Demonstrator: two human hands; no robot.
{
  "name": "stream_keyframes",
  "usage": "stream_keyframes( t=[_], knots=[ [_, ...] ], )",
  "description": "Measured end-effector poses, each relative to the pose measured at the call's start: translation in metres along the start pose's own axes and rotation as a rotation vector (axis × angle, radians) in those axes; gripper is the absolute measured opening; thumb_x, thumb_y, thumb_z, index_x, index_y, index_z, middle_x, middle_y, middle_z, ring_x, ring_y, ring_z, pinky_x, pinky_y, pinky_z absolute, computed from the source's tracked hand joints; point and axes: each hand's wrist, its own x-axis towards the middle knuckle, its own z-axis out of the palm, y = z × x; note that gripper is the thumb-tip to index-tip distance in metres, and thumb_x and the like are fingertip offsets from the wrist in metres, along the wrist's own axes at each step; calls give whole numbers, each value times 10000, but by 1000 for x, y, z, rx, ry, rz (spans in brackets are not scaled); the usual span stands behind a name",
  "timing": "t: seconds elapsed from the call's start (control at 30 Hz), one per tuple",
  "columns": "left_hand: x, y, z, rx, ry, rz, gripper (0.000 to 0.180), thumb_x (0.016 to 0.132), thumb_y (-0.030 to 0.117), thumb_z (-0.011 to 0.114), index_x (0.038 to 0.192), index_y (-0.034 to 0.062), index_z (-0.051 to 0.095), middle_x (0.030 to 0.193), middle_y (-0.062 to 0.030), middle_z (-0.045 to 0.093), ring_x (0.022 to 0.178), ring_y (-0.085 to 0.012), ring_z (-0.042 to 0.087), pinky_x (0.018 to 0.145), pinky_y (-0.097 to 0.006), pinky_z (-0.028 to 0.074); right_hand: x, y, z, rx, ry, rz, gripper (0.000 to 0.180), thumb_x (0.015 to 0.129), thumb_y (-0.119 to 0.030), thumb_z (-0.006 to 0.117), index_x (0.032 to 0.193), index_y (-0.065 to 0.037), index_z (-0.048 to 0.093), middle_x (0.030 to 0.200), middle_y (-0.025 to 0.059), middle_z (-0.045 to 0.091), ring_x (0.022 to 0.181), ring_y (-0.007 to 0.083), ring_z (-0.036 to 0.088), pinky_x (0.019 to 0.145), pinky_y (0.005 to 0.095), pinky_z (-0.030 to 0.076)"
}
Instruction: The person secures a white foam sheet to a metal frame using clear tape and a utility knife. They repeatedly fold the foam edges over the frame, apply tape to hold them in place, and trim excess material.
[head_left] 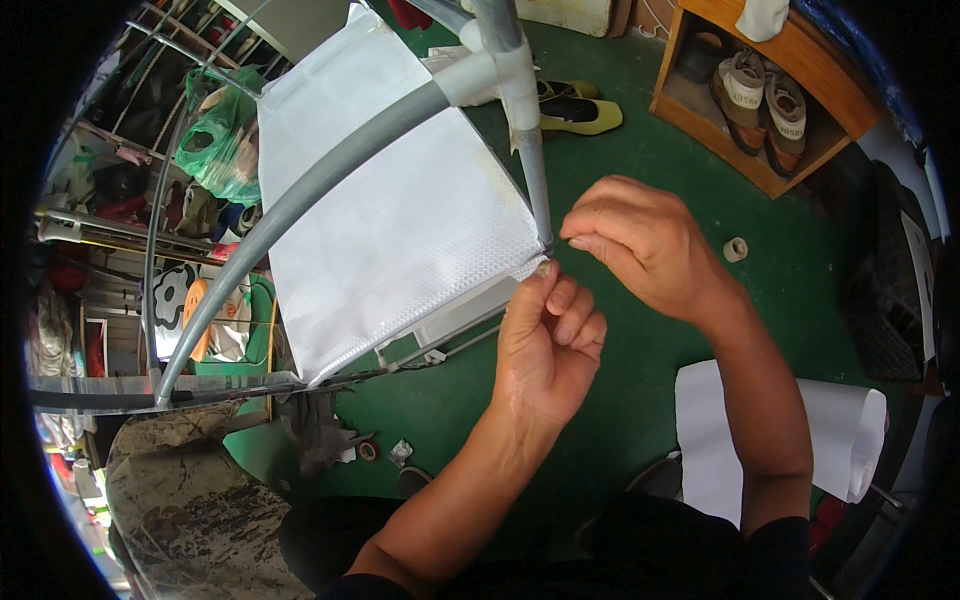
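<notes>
White woven sheet (400, 220), faintly textured, stretched over a grey pipe frame (300, 200); fills the upper centre of the frame. Its lower right corner sits at a thin upright rod (535, 175), centre of the frame. Left hand (545, 345) pinches that corner between thumb and forefinger, other fingers curled. Right hand (640, 240), just right of it, fingertips pressed together at the rod; what they grip is too small to tell. Green floor (640, 130) below. Roll of white material (850, 430) lower right. Small tape roll (736, 249) right. Wooden shoe rack (770, 90) upper right. Yellow-soled slippers (580, 112) top centre. Clutter and green bag (225, 150) upper left.
</notes>
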Motion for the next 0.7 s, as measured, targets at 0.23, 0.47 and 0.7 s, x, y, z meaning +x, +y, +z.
stream_keyframes(
  t=[0.23,0.47,0.7],
  knots=[
    [-1,0,-1,25,-4,1,143,940,171,682,893,122,555,675,37,436,552,-90,334,523,-257,271,0,-1,0,5,-4,7,72,858,-40,678,924,-11,672,892,99,649,818,277,648,698,385,514],
    [-1,-1,-3,51,-6,-11,144,951,177,658,876,122,547,673,37,431,554,-92,333,530,-259,275,0,1,-1,8,-52,-2,62,860,-38,676,919,-21,674,882,93,645,821,272,643,693,386,510],
    [1,-3,-14,110,-8,14,140,948,176,651,864,125,552,675,37,435,557,-92,344,540,-259,281,3,-2,1,-40,-71,-31,40,849,-53,671,887,-42,671,856,77,635,824,268,637,689,385,512]
  ],
)
